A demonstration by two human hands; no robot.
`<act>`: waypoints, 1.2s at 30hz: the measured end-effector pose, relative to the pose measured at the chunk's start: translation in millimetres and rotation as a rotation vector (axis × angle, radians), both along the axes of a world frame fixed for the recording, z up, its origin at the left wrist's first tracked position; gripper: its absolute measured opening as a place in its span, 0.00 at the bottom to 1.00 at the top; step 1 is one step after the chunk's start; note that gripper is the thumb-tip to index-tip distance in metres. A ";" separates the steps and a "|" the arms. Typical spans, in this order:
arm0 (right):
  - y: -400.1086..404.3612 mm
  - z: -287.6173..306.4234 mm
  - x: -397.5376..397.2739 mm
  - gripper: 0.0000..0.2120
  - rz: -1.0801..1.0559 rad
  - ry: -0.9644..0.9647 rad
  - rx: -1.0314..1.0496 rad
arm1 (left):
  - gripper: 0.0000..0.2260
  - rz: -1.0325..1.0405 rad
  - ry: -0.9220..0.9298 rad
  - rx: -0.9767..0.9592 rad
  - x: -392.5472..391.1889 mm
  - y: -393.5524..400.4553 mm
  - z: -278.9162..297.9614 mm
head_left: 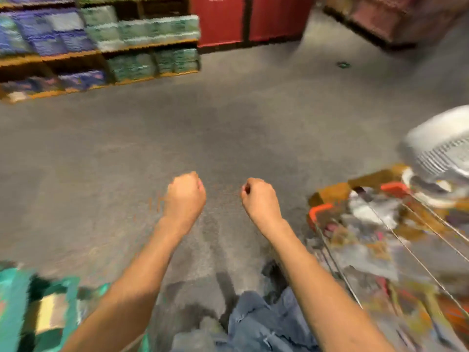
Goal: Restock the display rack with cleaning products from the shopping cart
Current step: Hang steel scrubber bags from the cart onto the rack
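Observation:
The frame is blurred by motion. My left hand (184, 196) and my right hand (259, 199) hover side by side over the grey floor, both with fingers curled in and nothing in them. The wire shopping cart (355, 240) with orange corners stands at the right, filled with mixed packages. The display rack (76, 55) with wooden shelves is at the upper left, holding blue and green packs of cleaning products (134, 31). Both hands are apart from the cart and far from the rack.
A white plastic basket (441, 151) sits on top of the cart at the right edge. Red panels (248, 19) stand behind the rack. A teal and yellow package (38, 311) lies at the lower left. Grey floor (228, 123) stretches between rack and cart.

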State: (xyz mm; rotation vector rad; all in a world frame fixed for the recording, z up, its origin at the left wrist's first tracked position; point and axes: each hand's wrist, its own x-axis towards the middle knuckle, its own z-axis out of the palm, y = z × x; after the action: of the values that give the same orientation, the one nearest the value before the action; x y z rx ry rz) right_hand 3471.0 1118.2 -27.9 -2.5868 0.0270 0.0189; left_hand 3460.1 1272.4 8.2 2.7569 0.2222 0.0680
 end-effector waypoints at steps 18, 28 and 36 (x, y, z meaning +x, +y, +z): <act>-387.7 -57.0 -266.2 0.12 -1.166 0.061 0.207 | 0.11 -0.909 0.249 0.006 -94.9 -419.0 -65.2; -460.8 -152.8 -340.7 0.11 -1.599 0.269 0.631 | 0.06 -0.954 0.585 0.004 -97.1 -539.7 -143.6; -490.4 -236.3 -325.3 0.08 -1.644 0.502 0.863 | 0.19 -0.987 0.859 0.124 -72.0 -603.4 -245.3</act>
State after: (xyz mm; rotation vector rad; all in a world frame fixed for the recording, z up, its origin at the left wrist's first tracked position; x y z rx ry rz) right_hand 3145.7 627.8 -264.2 -1.0608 1.7696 0.0517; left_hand 3388.2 669.0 -237.1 2.5010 -0.9436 -1.3608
